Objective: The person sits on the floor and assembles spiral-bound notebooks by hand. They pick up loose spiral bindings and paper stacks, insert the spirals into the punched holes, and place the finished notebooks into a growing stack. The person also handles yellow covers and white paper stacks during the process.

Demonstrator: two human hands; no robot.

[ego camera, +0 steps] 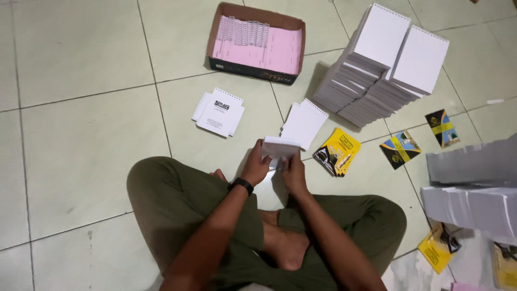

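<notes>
I sit cross-legged on a tiled floor. My left hand [255, 164], with a black watch on the wrist, and my right hand [293, 171] both grip a small stack of white punched sheets [280, 146] held just above the floor in front of my knees. Just beyond it lies a small pile of white punched sheets [305, 123]. To the right of my hands sits a pile of yellow-and-black covers [337, 152].
A cardboard box [257, 42] with pink sheets and wire binding coils stands at the back. Two tall stacks of white notepads [379, 67] rise at the back right. Printed white sheets [219, 112] lie to the left; loose covers [400, 149] and grey paper stacks [474, 183] to the right.
</notes>
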